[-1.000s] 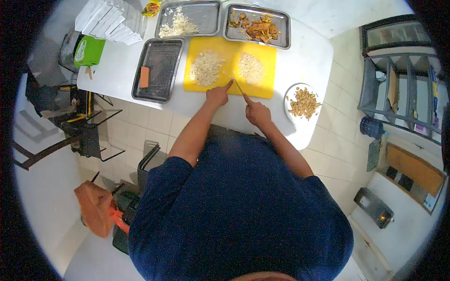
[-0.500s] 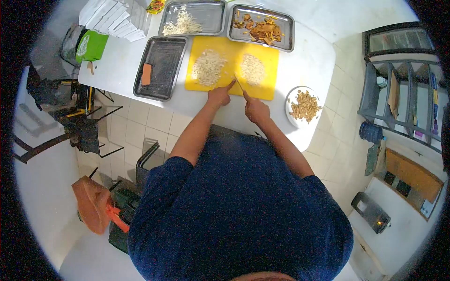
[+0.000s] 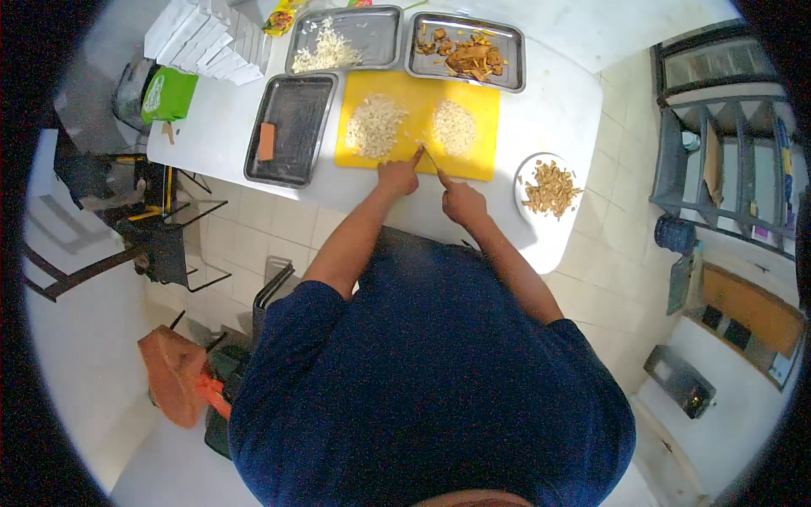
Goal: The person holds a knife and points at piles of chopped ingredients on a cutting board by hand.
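Note:
My right hand [image 3: 465, 201] is closed round the handle of a small knife [image 3: 432, 158], its index finger along the top, the blade slanting up to the left over the yellow cutting board [image 3: 486, 160]. My left hand [image 3: 398, 177] reaches the board's near edge, index finger extended to the knife tip, other fingers curled; a tiny pale bit may be under the fingertip, too small to name. A larger pile of chopped pale pieces [image 3: 375, 127] lies on the board's left half, a finer chopped pile [image 3: 454, 128] on the right, with a few scraps between.
Behind the board stand a tray [image 3: 387, 56] of pale shreds and a tray [image 3: 517, 74] of brown food pieces. A dark tray [image 3: 291, 160] with an orange-brown block [image 3: 267, 142] is at left. On the right sits a white bowl [image 3: 521, 198] of brown chopped pieces. White boxes [image 3: 198, 38] stand back left.
The view has shifted slightly. My left index fingertip has drawn a little down and left beside the knife tip; the right hand keeps its grip on the knife with hardly any movement.

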A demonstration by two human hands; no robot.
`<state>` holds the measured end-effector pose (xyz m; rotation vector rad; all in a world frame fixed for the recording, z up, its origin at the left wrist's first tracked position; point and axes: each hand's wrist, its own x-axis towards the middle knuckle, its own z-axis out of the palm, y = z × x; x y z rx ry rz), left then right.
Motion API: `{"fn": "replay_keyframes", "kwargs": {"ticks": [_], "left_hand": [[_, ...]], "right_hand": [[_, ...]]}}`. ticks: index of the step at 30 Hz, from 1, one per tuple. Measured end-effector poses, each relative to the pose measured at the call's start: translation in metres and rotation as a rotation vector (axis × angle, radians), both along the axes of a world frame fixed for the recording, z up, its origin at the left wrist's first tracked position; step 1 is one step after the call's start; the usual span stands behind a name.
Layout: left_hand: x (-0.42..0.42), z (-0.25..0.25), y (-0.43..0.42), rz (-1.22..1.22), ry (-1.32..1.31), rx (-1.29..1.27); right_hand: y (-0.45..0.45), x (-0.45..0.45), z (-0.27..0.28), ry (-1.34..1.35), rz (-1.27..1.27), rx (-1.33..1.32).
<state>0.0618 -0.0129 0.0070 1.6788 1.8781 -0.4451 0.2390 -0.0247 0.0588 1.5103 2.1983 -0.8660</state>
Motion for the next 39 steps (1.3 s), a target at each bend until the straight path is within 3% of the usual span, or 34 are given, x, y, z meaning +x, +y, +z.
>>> {"fn": "replay_keyframes", "kwargs": {"ticks": [6,12,15,18,21,24,26,33,39], "left_hand": [[-0.006,0.011,0.023,0.044,0.048,0.143],[-0.033,-0.014,0.02,-0.228,0.186,0.374],[-0.036,-0.019,0.016,-0.25,0.196,0.448],[-0.033,-0.013,0.017,-0.234,0.167,0.37],[-0.031,-0.02,0.016,-0.236,0.131,0.414],[-0.029,-0.02,0.014,-0.409,0.218,0.323],[-0.027,-0.023,0.013,-0.369,0.197,0.331],[-0.017,-0.034,-0.008,-0.373,-0.01,0.288],[-0.028,-0.071,-0.013,-0.038,-0.419,0.728]], "right_hand": [[-0.008,0.005,-0.001,0.023,-0.017,0.043],[-0.019,0.009,-0.008,0.071,0.069,0.095],[-0.01,0.008,-0.019,0.065,0.005,0.116],[0.008,0.009,-0.027,0.072,-0.084,0.158],[0.014,0.008,-0.019,0.112,-0.02,0.218],[0.019,0.003,-0.026,0.139,-0.025,0.211],[0.03,0.001,-0.033,0.156,-0.064,0.246],[0.034,0.01,-0.028,0.248,-0.038,0.259],[0.011,0.02,-0.024,0.213,-0.121,0.134]]}}
